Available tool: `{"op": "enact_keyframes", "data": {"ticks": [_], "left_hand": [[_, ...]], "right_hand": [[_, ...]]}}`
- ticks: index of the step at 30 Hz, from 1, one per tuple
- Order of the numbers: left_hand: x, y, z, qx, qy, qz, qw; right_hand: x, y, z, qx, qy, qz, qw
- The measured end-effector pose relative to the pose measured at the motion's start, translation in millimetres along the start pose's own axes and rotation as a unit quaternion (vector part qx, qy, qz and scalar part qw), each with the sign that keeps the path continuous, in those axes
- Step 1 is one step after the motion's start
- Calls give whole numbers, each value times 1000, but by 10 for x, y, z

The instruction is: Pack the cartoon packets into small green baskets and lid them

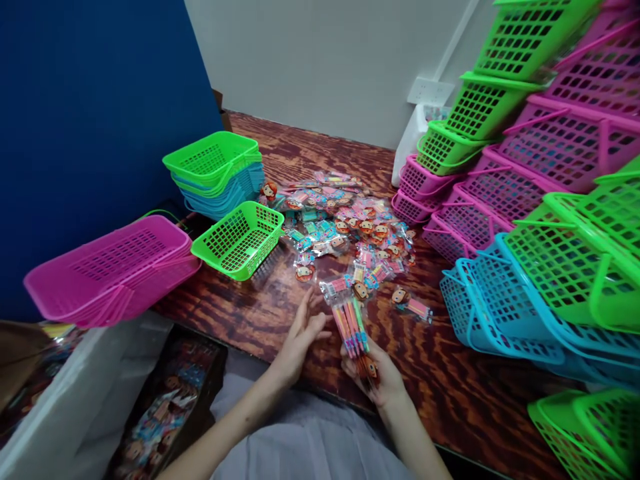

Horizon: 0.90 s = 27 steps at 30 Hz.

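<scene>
My right hand (384, 373) is closed around the lower end of a clear packet of colored pens (349, 325). Pink, orange and green pens lie side by side in it, and a cartoon head shows at the end near my palm. To the left, my left hand (301, 333) is open just above the table, fingers stretched toward the packet and apart from it. Beyond both hands spreads a pile of small clear-wrapped packets (367, 230) with cartoon heads. A single packet (416, 307) lies to the right of the pile.
A green basket (240, 270) stands left of the pile, before stacked green and blue baskets (220, 180). Nested pink baskets (165, 280) sit at the table's left edge. Tall stacks of pink baskets (550, 140) and blue baskets (500, 300) line the right. Below left is a box of packets (167, 400).
</scene>
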<state>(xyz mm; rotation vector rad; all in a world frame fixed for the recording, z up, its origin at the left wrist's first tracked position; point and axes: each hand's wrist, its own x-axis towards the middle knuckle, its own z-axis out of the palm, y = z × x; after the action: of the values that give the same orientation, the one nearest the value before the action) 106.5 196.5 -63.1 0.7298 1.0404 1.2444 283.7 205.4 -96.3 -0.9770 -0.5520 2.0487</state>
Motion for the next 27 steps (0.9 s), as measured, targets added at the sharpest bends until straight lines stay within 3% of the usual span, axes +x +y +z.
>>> {"op": "enact_keyframes", "data": {"ticks": [5,17,21,27], "left_hand": [[-16,41,159,52,-26,59,997],[36,-25,290,82,7,44,996],[17,30,209,95,9,55,994],[32,155,-144,141,76,74,984]], "right_hand": [[17,19,23,18,9,18,1000],[-31,-4,37,25,-1,35,999],[-15,-9,53,36,17,38,998],[-9,-12,24,28,-2,46,999]]}}
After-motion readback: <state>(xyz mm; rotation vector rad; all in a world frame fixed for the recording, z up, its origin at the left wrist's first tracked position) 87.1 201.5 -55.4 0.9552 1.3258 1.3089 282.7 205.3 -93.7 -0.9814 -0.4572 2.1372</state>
